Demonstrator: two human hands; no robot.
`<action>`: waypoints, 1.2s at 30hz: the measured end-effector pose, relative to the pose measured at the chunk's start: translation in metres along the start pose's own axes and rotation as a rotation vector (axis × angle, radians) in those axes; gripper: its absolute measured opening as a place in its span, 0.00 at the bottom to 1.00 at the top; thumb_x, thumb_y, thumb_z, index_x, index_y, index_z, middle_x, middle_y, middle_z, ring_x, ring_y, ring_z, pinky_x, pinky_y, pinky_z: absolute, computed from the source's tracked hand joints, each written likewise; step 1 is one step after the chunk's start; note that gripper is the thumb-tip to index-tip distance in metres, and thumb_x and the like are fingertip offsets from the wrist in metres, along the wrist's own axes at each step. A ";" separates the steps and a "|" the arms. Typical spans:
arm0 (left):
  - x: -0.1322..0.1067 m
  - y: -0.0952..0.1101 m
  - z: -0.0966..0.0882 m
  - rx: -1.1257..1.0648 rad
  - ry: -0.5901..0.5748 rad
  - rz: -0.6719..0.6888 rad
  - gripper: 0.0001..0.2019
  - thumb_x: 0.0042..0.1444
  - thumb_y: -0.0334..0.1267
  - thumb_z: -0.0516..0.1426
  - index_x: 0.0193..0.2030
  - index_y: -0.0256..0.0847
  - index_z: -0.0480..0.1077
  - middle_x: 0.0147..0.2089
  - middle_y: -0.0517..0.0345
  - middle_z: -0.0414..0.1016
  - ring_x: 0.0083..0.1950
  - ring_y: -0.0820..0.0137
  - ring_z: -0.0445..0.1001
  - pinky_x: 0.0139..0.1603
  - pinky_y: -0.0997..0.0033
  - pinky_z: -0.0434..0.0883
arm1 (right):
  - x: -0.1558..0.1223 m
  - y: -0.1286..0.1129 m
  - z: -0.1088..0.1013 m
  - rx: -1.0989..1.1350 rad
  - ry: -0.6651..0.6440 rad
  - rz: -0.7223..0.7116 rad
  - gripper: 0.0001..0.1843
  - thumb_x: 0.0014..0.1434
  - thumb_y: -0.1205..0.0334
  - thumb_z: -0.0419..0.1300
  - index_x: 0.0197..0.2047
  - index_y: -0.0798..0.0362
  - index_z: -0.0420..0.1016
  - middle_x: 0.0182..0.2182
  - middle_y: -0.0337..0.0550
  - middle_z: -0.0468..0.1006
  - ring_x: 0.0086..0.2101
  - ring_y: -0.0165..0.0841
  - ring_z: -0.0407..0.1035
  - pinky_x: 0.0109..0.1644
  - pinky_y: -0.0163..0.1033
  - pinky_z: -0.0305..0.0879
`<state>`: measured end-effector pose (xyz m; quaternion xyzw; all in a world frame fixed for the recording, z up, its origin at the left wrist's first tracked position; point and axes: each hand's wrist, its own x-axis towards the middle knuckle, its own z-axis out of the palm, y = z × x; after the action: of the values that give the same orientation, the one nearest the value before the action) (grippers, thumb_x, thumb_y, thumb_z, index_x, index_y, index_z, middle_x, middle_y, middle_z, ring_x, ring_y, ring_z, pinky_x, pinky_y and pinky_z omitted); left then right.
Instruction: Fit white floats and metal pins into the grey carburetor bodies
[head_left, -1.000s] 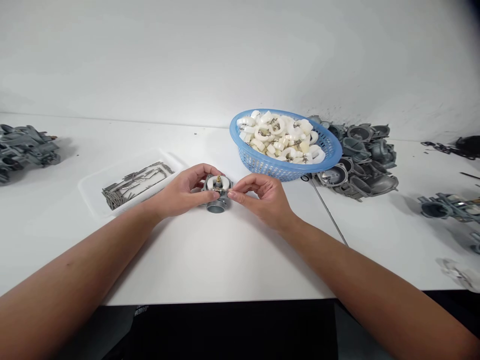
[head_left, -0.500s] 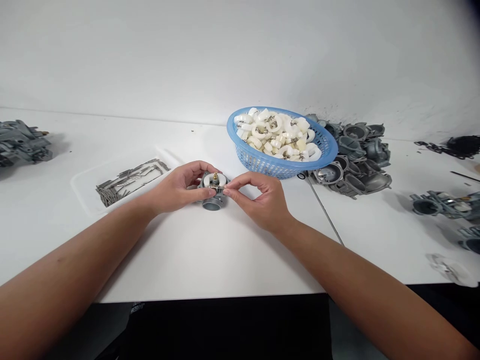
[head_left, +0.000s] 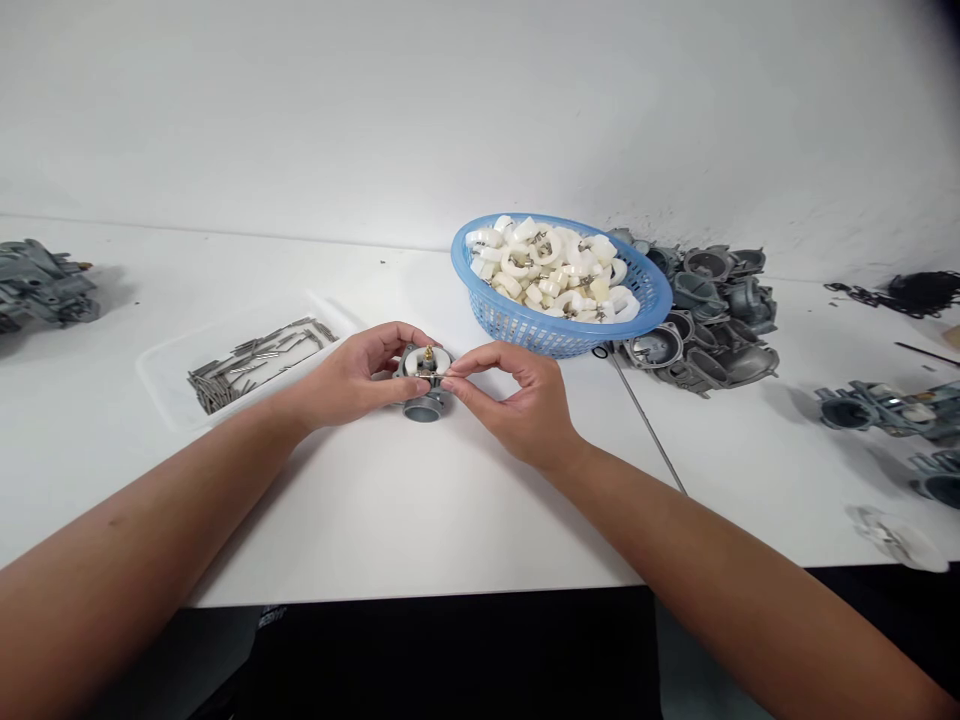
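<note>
A small grey metal carburetor body point(head_left: 425, 398) with a white float and a brass tip on top stands on the white table point(head_left: 420, 500). My left hand point(head_left: 352, 378) is wrapped round its left side and holds it. My right hand point(head_left: 517, 400) pinches a thin metal pin at the body's right side, thumb and forefinger pressed together. Both forearms reach in from the bottom edge.
A blue basket point(head_left: 562, 325) of white plastic floats sits behind my right hand. A heap of grey carburetor bodies point(head_left: 712, 310) lies to its right. A clear tray of metal pins point(head_left: 247, 360) is at left. More grey parts point(head_left: 41, 285) lie far left and far right point(head_left: 885, 410).
My right hand's pinch has slid slightly left toward the carburetor body. The view has shifted a little, so things sit slightly further left and higher. My left hand keeps its hold.
</note>
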<state>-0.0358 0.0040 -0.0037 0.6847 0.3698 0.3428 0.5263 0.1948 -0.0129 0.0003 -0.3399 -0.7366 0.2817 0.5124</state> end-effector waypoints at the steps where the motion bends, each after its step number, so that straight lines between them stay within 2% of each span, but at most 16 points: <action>1: 0.000 0.000 0.000 -0.007 0.002 -0.002 0.19 0.60 0.44 0.68 0.55 0.44 0.71 0.43 0.55 0.74 0.37 0.70 0.71 0.36 0.71 0.72 | 0.000 0.000 0.000 0.001 -0.005 0.002 0.03 0.59 0.64 0.69 0.33 0.47 0.80 0.33 0.36 0.85 0.35 0.34 0.79 0.44 0.43 0.76; 13: -0.001 0.004 0.002 -0.006 0.014 -0.027 0.19 0.59 0.46 0.68 0.53 0.44 0.72 0.43 0.55 0.73 0.39 0.70 0.71 0.36 0.69 0.73 | 0.001 -0.002 -0.003 -0.028 -0.020 -0.039 0.05 0.57 0.68 0.69 0.35 0.48 0.79 0.34 0.36 0.84 0.37 0.34 0.79 0.47 0.43 0.75; 20: -0.001 0.005 0.002 -0.013 0.024 -0.038 0.20 0.59 0.46 0.69 0.53 0.43 0.71 0.43 0.56 0.71 0.41 0.70 0.70 0.38 0.69 0.72 | 0.001 -0.002 -0.004 0.004 -0.048 -0.019 0.04 0.59 0.67 0.69 0.34 0.49 0.79 0.33 0.36 0.84 0.35 0.31 0.77 0.44 0.38 0.75; 27: -0.001 0.007 0.003 -0.056 0.025 -0.071 0.19 0.57 0.44 0.70 0.52 0.44 0.71 0.45 0.56 0.72 0.42 0.71 0.71 0.39 0.70 0.73 | 0.001 0.003 -0.002 -0.028 -0.007 -0.089 0.04 0.58 0.68 0.70 0.34 0.50 0.80 0.31 0.35 0.84 0.33 0.30 0.77 0.40 0.36 0.73; 36: -0.001 0.010 0.004 -0.039 0.037 -0.079 0.19 0.58 0.44 0.70 0.52 0.43 0.72 0.42 0.58 0.73 0.40 0.72 0.71 0.38 0.71 0.73 | 0.003 0.002 0.000 -0.153 -0.003 -0.217 0.06 0.60 0.70 0.68 0.33 0.50 0.78 0.31 0.34 0.84 0.32 0.30 0.77 0.44 0.40 0.69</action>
<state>-0.0312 -0.0002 0.0054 0.6526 0.3995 0.3417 0.5457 0.1946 -0.0092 0.0006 -0.2959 -0.7891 0.1684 0.5112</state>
